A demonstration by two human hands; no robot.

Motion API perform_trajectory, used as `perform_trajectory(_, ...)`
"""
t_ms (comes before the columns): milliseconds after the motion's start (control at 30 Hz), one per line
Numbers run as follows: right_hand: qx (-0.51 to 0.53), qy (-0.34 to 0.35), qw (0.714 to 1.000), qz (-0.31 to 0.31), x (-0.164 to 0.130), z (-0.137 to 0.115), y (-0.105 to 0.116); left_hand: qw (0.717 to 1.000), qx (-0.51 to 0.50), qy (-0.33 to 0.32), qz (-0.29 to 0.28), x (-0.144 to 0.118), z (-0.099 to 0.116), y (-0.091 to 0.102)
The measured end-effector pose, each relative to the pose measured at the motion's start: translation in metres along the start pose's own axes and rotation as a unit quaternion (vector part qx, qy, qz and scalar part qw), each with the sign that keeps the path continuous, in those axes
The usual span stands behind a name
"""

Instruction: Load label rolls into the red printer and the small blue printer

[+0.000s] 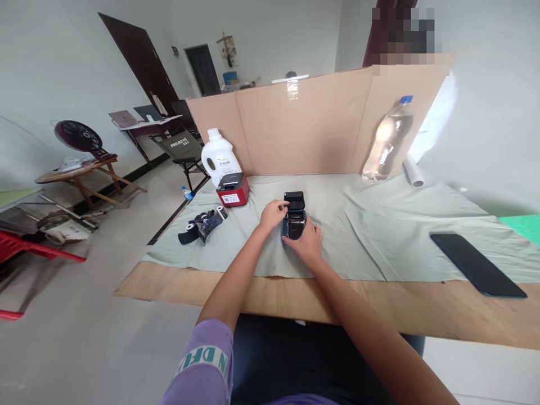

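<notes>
My purple sleeve (202,363) sat lowest in view, both bare forearms reaching out over the wooden table edge (295,304) onto the grey-green cloth (379,225). My right hand (307,242) was curled around the near side of a small black label printer (294,220), fingers closed against its body and gripping it. My left hand (273,215) was at the printer's left side, fingertips bent in and touching the upper edge by the raised lid; I could not tell whether it gripped anything. The printer stood on the cloth near the middle of the table, lid tilted up and back.

To the right, well apart, a dark phone (476,264) lay flat, partly on cloth and partly on wood. To the left lay a black strap bundle with small label rolls (202,225). Farther back on the left stood a red and black printer (233,189), and just behind it a white detergent bottle (218,154). A clear plastic bottle with a blue cap (387,143) leaned against the cardboard screen (312,126) at the far edge, a white roll (412,171) beside it. Beyond, on the floor at left, stood a folding chair (182,151).
</notes>
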State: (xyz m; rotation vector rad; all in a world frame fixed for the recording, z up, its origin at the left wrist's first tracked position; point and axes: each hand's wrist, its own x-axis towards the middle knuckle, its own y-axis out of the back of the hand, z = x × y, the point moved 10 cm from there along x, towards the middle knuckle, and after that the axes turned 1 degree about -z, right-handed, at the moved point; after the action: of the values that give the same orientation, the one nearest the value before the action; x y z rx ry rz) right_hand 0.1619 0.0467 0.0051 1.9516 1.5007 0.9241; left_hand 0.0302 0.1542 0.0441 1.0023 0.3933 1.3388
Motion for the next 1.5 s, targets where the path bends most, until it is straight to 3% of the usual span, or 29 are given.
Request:
perform_trajectory(100, 0.007, -0.016, 1.000, 0.018, 0.000, 0.003, 0.002, 0.985, 0.084, -0.054, -0.137, 0.007, 0.026, -0.016)
perform_trajectory(200, 0.020, -0.006, 0.999, 0.036, 0.000, 0.001, 0.002, 0.945, 0.191, -0.040, -0.263, 0.012, 0.038, -0.032)
perform_trajectory(333, 0.074, 0.063, 0.990, 0.101, 0.001, -0.010, 0.015, 0.915, 0.240, -0.009, -0.323, 0.018, 0.051, -0.034)
perform_trajectory(467, 0.181, 0.187, 0.948, 0.181, -0.009, -0.028, 0.046, 0.932, 0.218, -0.037, -0.286, 0.023, 0.063, -0.021)
perform_trajectory(600, 0.261, 0.184, 0.916, 0.242, -0.013, -0.018, 0.072, 0.982, 0.061, -0.083, -0.157, 0.019, 0.058, 0.019)
perform_trajectory(733, 0.310, 0.124, 0.906, 0.258, -0.008, -0.001, 0.073, 0.997, -0.065, -0.039, -0.029, -0.008, 0.011, 0.075)
perform_trajectory(833, 0.351, 0.085, 0.899, 0.245, -0.003, 0.008, 0.063, 0.998, -0.006, 0.044, 0.036, -0.031, -0.036, 0.119)
perform_trajectory(900, 0.375, 0.081, 0.894, 0.233, -0.002, 0.007, 0.057, 0.988, 0.075, 0.132, 0.023, -0.043, -0.071, 0.137)
perform_trajectory(967, 0.381, 0.088, 0.893, 0.220, -0.002, 0.003, 0.052, 0.970, 0.135, 0.204, -0.015, -0.050, -0.101, 0.144)
perform_trajectory(1033, 0.375, 0.094, 0.898, 0.210, -0.002, 0.000, 0.049, 0.958, 0.156, 0.235, -0.044, -0.053, -0.121, 0.141)
perform_trajectory(1267, 0.373, 0.070, 0.899, 0.218, 0.003, 0.010, 0.047, 0.952, 0.143, 0.254, -0.089, -0.056, -0.153, 0.115)
perform_trajectory(1333, 0.371, 0.067, 0.900, 0.219, 0.003, 0.011, 0.048, 0.957, 0.136, 0.249, -0.063, -0.055, -0.156, 0.125)
perform_trajectory(1400, 0.367, 0.067, 0.902, 0.217, 0.003, 0.011, 0.047, 0.957, 0.146, 0.251, 0.009, -0.054, -0.159, 0.148)
perform_trajectory(1500, 0.366, 0.061, 0.906, 0.205, 0.005, 0.011, 0.043, 0.941, 0.185, 0.275, 0.067, -0.054, -0.169, 0.172)
